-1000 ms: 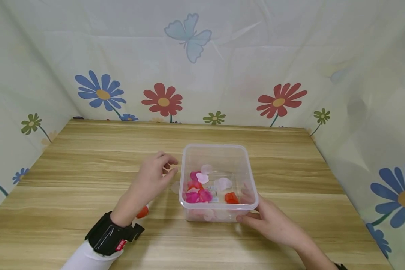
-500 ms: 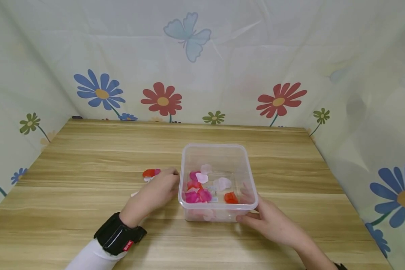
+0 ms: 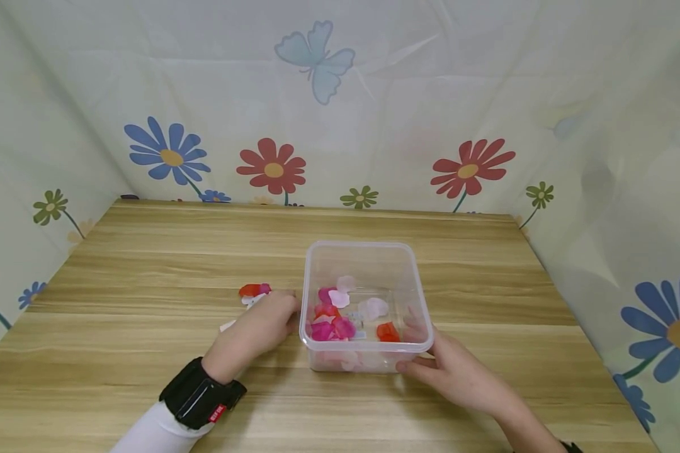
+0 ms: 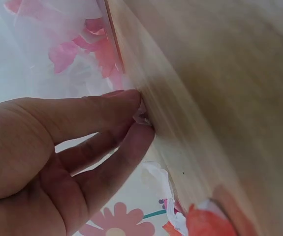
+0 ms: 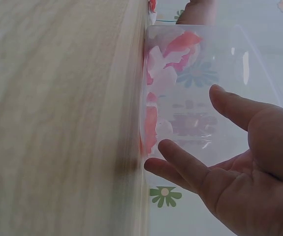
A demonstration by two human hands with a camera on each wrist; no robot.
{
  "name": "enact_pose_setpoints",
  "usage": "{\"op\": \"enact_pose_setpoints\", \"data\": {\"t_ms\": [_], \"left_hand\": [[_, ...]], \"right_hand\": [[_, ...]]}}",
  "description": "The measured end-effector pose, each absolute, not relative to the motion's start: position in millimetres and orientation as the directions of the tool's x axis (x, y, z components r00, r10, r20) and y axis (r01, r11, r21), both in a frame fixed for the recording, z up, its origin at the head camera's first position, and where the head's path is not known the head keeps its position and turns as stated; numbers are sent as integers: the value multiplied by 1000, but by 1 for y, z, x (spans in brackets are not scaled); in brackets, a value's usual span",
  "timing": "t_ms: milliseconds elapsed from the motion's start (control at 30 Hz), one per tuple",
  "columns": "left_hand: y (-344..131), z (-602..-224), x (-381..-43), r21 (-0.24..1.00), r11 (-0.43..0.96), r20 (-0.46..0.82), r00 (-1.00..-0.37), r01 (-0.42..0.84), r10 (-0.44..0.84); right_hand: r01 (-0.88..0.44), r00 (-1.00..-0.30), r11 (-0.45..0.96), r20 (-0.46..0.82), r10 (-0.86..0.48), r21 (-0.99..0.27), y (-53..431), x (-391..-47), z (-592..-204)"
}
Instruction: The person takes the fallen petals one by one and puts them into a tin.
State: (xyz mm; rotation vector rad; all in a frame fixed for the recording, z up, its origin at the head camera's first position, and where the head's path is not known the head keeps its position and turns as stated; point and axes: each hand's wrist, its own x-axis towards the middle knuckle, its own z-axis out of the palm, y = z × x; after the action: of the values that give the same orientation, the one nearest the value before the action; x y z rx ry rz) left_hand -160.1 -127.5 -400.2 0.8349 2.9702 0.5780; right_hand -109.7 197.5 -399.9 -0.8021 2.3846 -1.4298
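A clear plastic box stands on the table with several red, magenta, pink and pale artificial petals on its bottom. Beside its left wall, my left hand is down at the tabletop. In the left wrist view, thumb and fingertips pinch a small whitish petal close against the wood. My right hand is at the box's right front corner, its thumb and fingers spread along the clear wall. Left of the left hand lie a red and magenta petal pair and white petals, partly covered by it.
The wooden table ends at a flower-printed curtain at the back and sides. A red petal lies near the left hand in the left wrist view. A black band circles the left wrist.
My left hand has come down and slightly right beside the box, covering the pale petal there and uncovering the red and magenta ones. The right hand and the box have stayed put.
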Motion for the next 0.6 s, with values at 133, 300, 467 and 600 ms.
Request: {"op": "enact_pose_setpoints", "data": {"t_ms": [133, 300, 467, 600], "left_hand": [[-128, -400, -160, 381, 792, 77, -870, 477, 486], [-131, -396, -161, 438, 771, 60, -871, 462, 488], [-138, -380, -161, 434, 773, 84, -876, 462, 476], [-142, -364, -159, 436, 793, 126, -902, 425, 414]], "right_hand": [[-336, -818, 377, 69, -571, -863, 197, -110, -400], [-327, -822, 386, 59, -566, -863, 197, -109, -399], [-309, -826, 371, 54, -561, -876, 197, -108, -400], [-299, -826, 364, 48, -561, -882, 197, -108, -400]]}}
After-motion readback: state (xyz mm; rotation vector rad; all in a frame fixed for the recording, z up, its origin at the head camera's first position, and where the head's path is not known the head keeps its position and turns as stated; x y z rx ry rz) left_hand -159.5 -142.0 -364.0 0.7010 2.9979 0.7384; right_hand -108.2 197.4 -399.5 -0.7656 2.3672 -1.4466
